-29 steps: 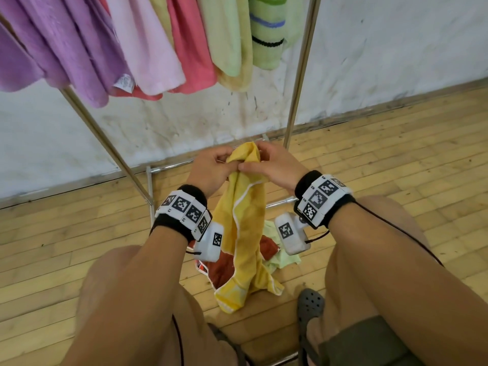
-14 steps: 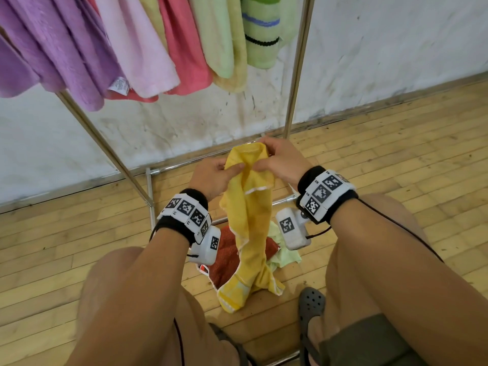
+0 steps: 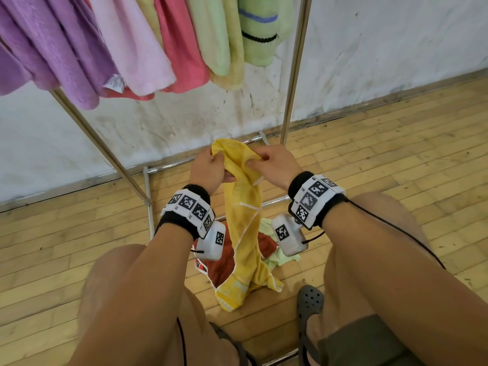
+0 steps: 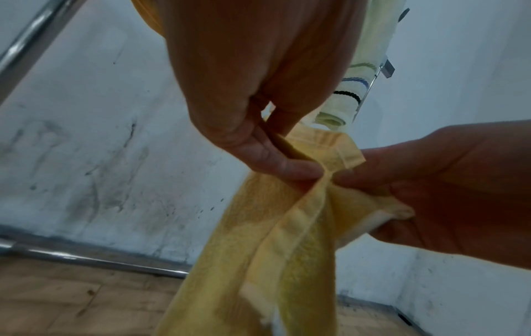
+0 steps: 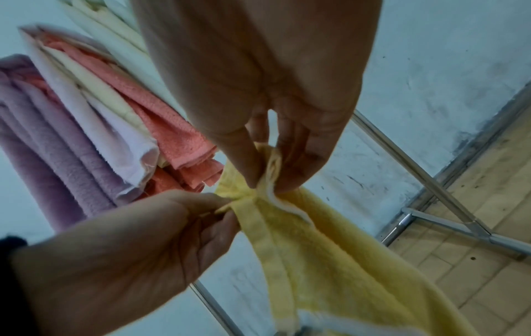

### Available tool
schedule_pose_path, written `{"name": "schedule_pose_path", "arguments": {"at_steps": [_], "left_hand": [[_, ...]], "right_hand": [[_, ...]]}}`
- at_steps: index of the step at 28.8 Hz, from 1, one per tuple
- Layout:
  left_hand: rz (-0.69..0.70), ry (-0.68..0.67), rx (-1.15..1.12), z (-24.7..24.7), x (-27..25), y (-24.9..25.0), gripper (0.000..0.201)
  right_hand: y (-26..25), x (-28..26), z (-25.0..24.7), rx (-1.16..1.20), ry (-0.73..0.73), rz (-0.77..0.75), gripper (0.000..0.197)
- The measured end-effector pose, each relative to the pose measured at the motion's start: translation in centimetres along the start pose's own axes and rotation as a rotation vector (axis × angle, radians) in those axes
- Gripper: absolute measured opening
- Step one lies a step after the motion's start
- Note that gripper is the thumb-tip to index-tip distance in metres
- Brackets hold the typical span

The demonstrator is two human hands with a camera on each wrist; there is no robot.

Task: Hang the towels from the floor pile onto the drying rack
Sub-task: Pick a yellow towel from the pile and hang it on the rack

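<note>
Yellow towel (image 3: 244,207) — (overhead only) trailing floorward

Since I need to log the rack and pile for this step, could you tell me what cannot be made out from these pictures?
- Drying rack top bar: cut off by the head view's upper edge, so free hanging space is unknown.
- Floor pile: mostly hidden by the yellow towel and wrist cameras; towel count unclear.
- Left hand and right hand: each grip bunches the towel's top, hiding its corners.
- Wrist views: pile out of frame.
</note>
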State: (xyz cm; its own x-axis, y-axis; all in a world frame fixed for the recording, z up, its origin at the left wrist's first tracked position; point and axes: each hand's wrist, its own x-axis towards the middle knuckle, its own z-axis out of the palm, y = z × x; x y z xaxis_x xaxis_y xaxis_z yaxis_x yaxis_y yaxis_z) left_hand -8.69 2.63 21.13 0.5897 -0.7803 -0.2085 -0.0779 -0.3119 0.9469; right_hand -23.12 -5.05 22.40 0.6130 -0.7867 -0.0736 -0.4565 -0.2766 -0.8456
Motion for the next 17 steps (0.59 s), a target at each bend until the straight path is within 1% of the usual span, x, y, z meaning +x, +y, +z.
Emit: {"name": "schedule_pose_path", "arguments": {"at_steps": [2,5,7,10,11,13,15,17], "left_hand": [[-0.012,0.01,-0.068,0.1,-0.1,0.3,0.022],[0.003,0.018,-0.126,0.2,-0.1,0.5,0.029],[-0.008,0.029,-0.158,0.1,0.0,0.6,0.025],[-0.031,0.056,-0.177,0.2,0.0,0.8,0.013],[-0.027,0.059,-0.184,0.2,-0.1,0.9,0.01],[0.001,0.059,-0.191,0.3,-0.3,1.0,0.01],[0.037,0.063,-0.185,0.2,-0.5,1.0,0.014],[0.054,0.079,-0.195,0.0,-0.6,1.2,0.016]], "right_hand": [[0.1,-0.1,0.2,-0.026,0.002,-0.034,0.036],[0.1,-0.2,0.5,-0.044,0.041,-0.131,0.041],[0.1,-0.1,0.6,-0.052,0.009,-0.164,0.033],[0.3,0.0,1.0,-0.091,-0.024,-0.168,0.012],[0.5,0.1,1.1,-0.109,-0.01,-0.157,0.011],[0.7,0.3,1.1,-0.124,0.034,-0.126,0.016],[0.6,0.3,0.9,-0.139,0.067,-0.14,0.023],[0.6,0.2,0.6,-0.173,0.112,-0.164,0.025]]}}
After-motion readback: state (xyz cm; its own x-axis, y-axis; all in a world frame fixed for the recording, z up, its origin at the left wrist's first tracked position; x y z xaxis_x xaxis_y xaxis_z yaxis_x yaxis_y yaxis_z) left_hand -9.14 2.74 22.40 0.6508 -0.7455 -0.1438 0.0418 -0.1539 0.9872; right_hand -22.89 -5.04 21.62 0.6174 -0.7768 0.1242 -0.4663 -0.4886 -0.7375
